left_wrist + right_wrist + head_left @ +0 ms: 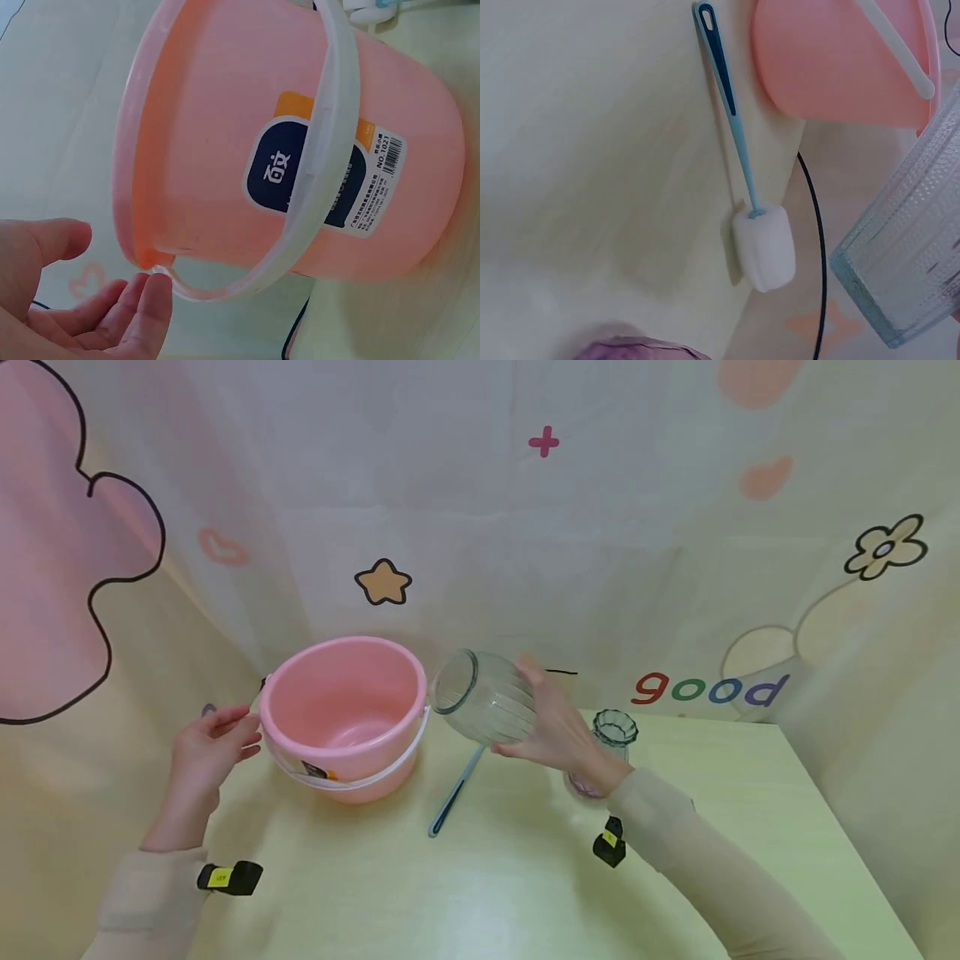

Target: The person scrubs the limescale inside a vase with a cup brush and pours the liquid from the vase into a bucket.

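Note:
A pink bucket (360, 768) with a white handle (322, 135) stands on the table at centre left. At its left rim is my left hand (213, 747); in the left wrist view its fingertips (154, 300) touch or nearly touch the handle's joint, thumb apart. My right hand (555, 718) grips a clear ribbed glass vase (491, 697) by its body. Raised above the table, the vase lies tilted on its side, its mouth toward the bucket's right rim. Only part of the glass (907, 240) shows in the right wrist view, with the hand almost wholly out of frame.
On the table between bucket and right arm lies a blue-handled sponge brush (739, 150) with a white head (765, 247). A second glass vase (615, 731) with a scalloped rim stands behind my right forearm. A patterned curtain (465, 527) hangs behind; a black cable (821, 255) runs down it.

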### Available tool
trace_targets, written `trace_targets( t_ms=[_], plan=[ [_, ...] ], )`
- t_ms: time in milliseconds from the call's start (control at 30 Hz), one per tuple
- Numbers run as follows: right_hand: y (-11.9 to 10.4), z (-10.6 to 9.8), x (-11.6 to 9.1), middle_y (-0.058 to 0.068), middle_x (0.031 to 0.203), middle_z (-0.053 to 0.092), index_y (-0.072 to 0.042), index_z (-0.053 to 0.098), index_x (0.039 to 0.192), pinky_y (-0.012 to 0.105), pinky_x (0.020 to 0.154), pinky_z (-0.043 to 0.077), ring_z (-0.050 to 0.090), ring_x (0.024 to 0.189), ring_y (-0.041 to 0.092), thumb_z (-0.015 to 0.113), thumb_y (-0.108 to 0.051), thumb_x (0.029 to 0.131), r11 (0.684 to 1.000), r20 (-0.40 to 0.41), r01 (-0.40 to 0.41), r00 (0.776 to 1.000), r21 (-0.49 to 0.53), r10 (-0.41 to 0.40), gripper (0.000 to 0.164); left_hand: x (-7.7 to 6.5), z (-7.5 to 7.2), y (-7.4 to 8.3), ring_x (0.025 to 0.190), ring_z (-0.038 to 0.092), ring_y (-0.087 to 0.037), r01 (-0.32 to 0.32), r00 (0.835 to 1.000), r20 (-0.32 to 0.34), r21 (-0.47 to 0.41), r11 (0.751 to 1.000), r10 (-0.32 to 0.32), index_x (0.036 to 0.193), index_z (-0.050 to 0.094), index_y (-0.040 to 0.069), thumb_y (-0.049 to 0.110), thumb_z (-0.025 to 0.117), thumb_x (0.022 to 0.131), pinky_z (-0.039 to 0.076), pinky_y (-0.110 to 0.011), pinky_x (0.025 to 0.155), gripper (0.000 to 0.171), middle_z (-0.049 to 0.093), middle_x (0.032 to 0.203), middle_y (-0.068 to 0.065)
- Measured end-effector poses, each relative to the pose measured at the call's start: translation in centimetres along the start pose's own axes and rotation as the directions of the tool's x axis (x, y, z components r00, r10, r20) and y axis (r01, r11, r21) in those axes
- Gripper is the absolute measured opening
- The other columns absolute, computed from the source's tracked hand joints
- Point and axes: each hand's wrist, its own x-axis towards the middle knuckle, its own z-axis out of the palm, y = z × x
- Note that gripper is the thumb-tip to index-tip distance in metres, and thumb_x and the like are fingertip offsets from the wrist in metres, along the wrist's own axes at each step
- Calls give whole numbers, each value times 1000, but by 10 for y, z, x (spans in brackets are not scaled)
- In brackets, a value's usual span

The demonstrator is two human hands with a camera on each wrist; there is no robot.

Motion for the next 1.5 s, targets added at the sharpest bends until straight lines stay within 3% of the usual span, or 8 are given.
trace_targets(
  t_ms=[200, 400, 567, 733, 933, 1167, 1333, 1500],
  plan=[
    [3, -4, 22, 17, 129, 39, -9, 17, 138, 48, 84, 43, 40, 112, 29, 81, -46, 54, 984, 21, 140, 990, -113, -138, 112, 12, -10, -4, 84, 61, -11, 122, 979, 178, -139, 983, -97, 131, 33, -6, 37, 57, 87, 49, -26, 72, 67, 56, 90, 14],
    [1, -9, 37, 16, 129, 42, -12, 20, 140, 49, 85, 43, 41, 113, 31, 78, -52, 54, 980, 89, 109, 991, -166, -96, 111, 19, -17, -4, 87, 61, -14, 266, 933, 317, -294, 918, -169, 122, 42, 3, 32, 62, 83, 48, -29, 77, 53, 57, 97, 5],
    [1, -11, 49, 16, 129, 41, -11, 21, 139, 49, 88, 40, 43, 110, 33, 76, -54, 56, 956, 116, 174, 982, -237, -150, 108, 23, -15, -4, 89, 60, -15, 284, 913, 373, -299, 911, -163, 130, 35, -2, 31, 62, 84, 47, -28, 79, 63, 52, 105, -2],
    [0, -14, 67, 18, 127, 40, -14, 18, 138, 50, 87, 40, 44, 108, 36, 76, -52, 57, 913, 129, 262, 964, -313, -233, 106, 28, -13, -2, 86, 59, -12, 273, 906, 397, -277, 921, -149, 134, 26, -7, 28, 58, 87, 48, -26, 78, 67, 49, 106, -4],
    [-10, -18, 87, 17, 129, 38, -17, 20, 139, 49, 88, 39, 42, 109, 35, 73, -56, 60, 857, 200, 310, 948, -412, -247, 103, 30, -11, -2, 83, 60, -11, 291, 910, 374, -275, 916, -177, 137, 19, -7, 22, 57, 88, 48, -25, 76, 68, 51, 102, -4],
    [-22, -21, 102, 17, 131, 36, -18, 20, 140, 47, 93, 35, 39, 113, 35, 71, -59, 61, 795, 286, 393, 915, -463, -285, 102, 29, -10, -2, 83, 60, -11, 291, 914, 363, -273, 917, -182, 139, 18, -5, 23, 58, 87, 48, -24, 75, 71, 52, 103, -4],
    [-27, -21, 109, 18, 131, 36, -20, 21, 140, 48, 93, 33, 37, 114, 35, 65, -62, 65, 749, 330, 441, 892, -495, -308, 97, 28, -9, -1, 83, 60, -12, 311, 911, 365, -306, 900, -190, 137, 18, -6, 21, 59, 86, 48, -24, 75, 71, 53, 101, -3],
    [-33, -23, 118, 18, 132, 34, -20, 20, 140, 49, 93, 32, 34, 115, 35, 65, -64, 65, 684, 371, 492, 867, -539, -332, 98, 27, -9, -4, 82, 60, -12, 315, 914, 356, -318, 894, -196, 135, 22, -6, 20, 60, 86, 49, -24, 75, 68, 53, 99, -2]
  ],
)
